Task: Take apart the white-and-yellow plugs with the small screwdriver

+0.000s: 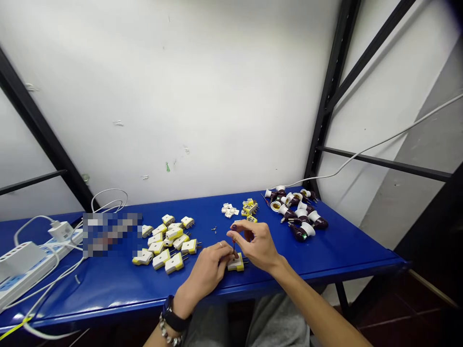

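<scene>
From the head view, the left grip [207,273] closes around a white-and-yellow two-pin plug [236,263] on the blue metal table [90,289]. The right grip [256,246] pinches a thin screwdriver [234,247] narrowly, its tip at the plug. The plug looks light and stiff, best held by its plastic body, clear of the pins. Lamp holders [296,212] lie beyond the plug, further plugs [164,243] left of it.
</scene>
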Available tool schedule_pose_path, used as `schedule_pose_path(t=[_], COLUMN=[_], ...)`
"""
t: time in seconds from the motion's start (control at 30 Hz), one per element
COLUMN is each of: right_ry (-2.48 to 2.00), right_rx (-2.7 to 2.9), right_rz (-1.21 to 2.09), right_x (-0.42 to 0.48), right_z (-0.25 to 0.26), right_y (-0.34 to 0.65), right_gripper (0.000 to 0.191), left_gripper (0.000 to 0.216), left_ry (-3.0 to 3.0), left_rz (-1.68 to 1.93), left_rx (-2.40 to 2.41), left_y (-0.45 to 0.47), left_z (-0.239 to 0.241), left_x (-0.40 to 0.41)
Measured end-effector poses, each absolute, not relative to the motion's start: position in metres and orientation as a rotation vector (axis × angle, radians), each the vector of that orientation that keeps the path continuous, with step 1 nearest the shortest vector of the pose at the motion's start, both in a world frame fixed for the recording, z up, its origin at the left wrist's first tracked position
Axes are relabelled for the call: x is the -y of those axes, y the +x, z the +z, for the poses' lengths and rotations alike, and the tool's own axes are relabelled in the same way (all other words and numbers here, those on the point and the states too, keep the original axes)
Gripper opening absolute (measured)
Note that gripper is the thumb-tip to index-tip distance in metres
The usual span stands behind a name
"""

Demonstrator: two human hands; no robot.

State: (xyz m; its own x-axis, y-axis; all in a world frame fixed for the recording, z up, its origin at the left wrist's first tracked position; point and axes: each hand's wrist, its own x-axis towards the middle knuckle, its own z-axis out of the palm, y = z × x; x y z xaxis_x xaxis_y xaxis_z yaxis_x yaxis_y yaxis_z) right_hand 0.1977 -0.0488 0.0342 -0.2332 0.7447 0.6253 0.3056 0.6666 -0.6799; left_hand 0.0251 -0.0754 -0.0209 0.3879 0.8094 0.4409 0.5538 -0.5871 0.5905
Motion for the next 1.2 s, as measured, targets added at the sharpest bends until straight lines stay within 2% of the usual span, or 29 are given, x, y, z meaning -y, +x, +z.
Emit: schedule_pose_path(t=[0.13,0.33,0.47,0.53,0.57,0.7,0.87,1.0,1.2], right_ry=[-0.805,-0.816,-0.8,-0.805,-0.819,-1.012,-1.451,-1.51,-1.542], right_rx=[1.815,1.787,1.611,1.47,1.427,1.605,2.034,2.153,2.229], right_rz=[0.586,0.495,0.69,0.711,0.679,0.441,0.2,0.196,0.127], right_x=[0.049,0.05,0.045,0.037,0.032,0.006,-0.02,-0.025,-0.016], right_z=[0.034,0.03,0.029,0.03,0.031,0.032,0.014,0.001,0.002], right_y=[0.197,0.194,0.201,0.21,0.215,0.237,0.253,0.252,0.251], right_gripper=[0.019,0.016,0.024,0.028,0.03,0.032,0.026,0.028,0.022], left_gripper=[0.027,0.028,0.017,0.026,0.029,0.015,0.021,0.028,0.034], left_ry=[2.293,2.284,2.281,2.325,2.358,2.466,2.349,2.195,2.197], left_rz=[1.02,1.0,0.938,0.913,0.908,1.027,1.318,1.035,0.745], left_rx=[-1.182,-1.197,-1.223,-1.256,-1.265,-1.32,-1.862,-2.309,-2.403], left_y=[0.025,0.024,0.021,0.019,0.018,-0.004,-0.075,-0.114,-0.104], left_z=[-0.022,-0.019,-0.016,-0.017,-0.019,-0.018,-0.003,0.005,0.008], left_x=[0.075,0.076,0.085,0.089,0.091,0.092,0.08,0.073,0.071])
